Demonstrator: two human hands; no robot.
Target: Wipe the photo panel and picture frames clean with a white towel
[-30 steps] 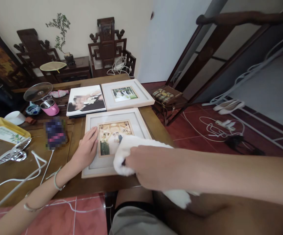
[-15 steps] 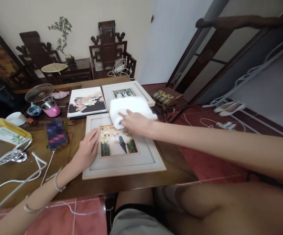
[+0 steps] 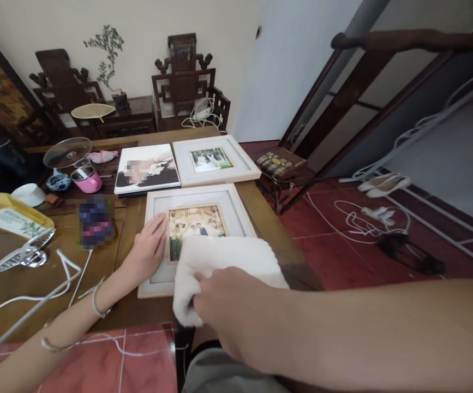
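Observation:
A pale framed photo (image 3: 158, 196) lies flat on the wooden table in front of me. My left hand (image 3: 148, 245) rests flat on the left side of its frame, fingers stretched out. In my right hand (image 3: 228, 300) is a fluffy white towel (image 3: 236, 254), gripped at its near side. The towel spreads over the lower right of the framed photo and hangs past the frame's near edge. It hides the bottom of the picture. Behind lies a second framed photo (image 3: 211, 159), and left of that a photo album (image 3: 150, 168) with a white-edged cover.
On the table's left are a pink cup (image 3: 87, 180), a yellow bottle (image 3: 13, 215), a silver hair claw (image 3: 27, 251), a blurred dark item (image 3: 96, 222) and a white cable (image 3: 66, 265). A plaid bag (image 3: 279, 164) sits on a chair beyond the right edge.
My right hand has pulled the towel from the far edge of the near frame down towards me, uncovering the second framed photo. My left hand has stayed in place.

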